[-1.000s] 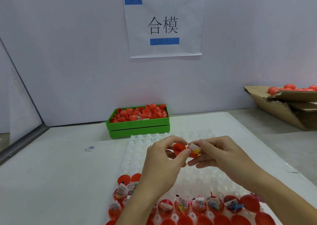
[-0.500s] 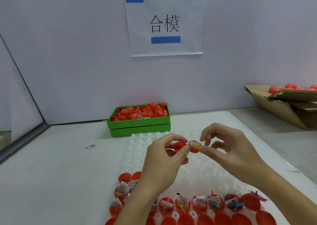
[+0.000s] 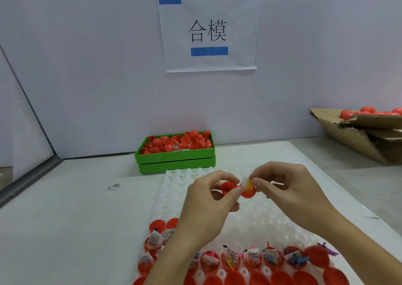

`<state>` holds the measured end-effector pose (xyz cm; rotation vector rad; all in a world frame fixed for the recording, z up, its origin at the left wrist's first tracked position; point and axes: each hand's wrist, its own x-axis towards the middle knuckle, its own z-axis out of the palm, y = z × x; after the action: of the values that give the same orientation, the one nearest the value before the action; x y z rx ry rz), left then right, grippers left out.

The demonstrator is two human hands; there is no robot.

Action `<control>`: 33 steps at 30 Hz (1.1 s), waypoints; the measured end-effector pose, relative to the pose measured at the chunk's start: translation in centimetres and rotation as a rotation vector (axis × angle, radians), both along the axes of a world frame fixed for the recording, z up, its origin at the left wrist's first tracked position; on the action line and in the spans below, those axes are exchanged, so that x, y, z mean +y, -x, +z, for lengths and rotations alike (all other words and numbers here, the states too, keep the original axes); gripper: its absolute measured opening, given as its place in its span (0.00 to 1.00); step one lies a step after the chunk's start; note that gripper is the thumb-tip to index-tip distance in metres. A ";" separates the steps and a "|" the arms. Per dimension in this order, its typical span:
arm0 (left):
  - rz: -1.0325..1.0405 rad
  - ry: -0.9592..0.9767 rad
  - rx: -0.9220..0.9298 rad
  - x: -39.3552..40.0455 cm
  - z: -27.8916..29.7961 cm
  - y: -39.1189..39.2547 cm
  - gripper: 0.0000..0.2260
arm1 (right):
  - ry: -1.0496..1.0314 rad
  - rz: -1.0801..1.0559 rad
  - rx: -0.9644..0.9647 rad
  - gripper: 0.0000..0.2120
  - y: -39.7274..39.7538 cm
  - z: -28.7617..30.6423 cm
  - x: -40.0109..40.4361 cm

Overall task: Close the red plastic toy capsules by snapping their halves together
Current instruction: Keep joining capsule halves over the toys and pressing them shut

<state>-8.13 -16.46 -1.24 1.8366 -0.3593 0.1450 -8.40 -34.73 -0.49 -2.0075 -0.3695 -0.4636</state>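
Head view: both hands work above the middle of the white dimpled holding tray [image 3: 256, 217], well clear of its surface. The left hand [image 3: 208, 206] pinches an empty red capsule half [image 3: 228, 188] between thumb and fingertips, its hollow turned toward the other piece. The right hand [image 3: 291, 195] grips the filled red capsule half [image 3: 248, 192], thumb and forefinger pinching at the white-and-yellow packet [image 3: 248, 183] that sticks up out of it. The two halves sit just beside each other, rims nearly touching, not yet joined.

These shells look light, thin-walled, smooth and glossy, so probably slippery and a little springy at the rim. A hold on the rounded dome of each half, fingers off the mating edge, should let them snap squarely. The packet seems soft and crinkly; it likely needs tucking fully inside or the rims will trap it.

Along the tray's near edge stand rows of open filled capsules [image 3: 252, 258] with small toys and packets. At the worktop's far edge a green plastic bin [image 3: 176, 160] holds loose red halves; a torn cardboard box [image 3: 359, 141] at the right far corner holds more red capsules.
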 end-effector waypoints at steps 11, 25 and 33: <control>-0.035 0.018 0.006 0.1 -0.1 -0.1 0.05 | -0.046 0.021 0.029 0.11 0.2 0.0 0.2; -0.021 0.212 0.047 0.2 0.6 0.0 0.04 | -0.184 0.269 0.248 0.16 0.0 0.3 -0.5; -0.017 0.165 0.011 0.0 0.4 0.0 0.09 | -0.221 0.172 0.188 0.12 0.2 0.2 0.5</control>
<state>-8.10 -16.50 -0.85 1.6703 -0.3448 0.1493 -8.56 -34.25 -0.32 -1.7699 -0.3542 -0.1964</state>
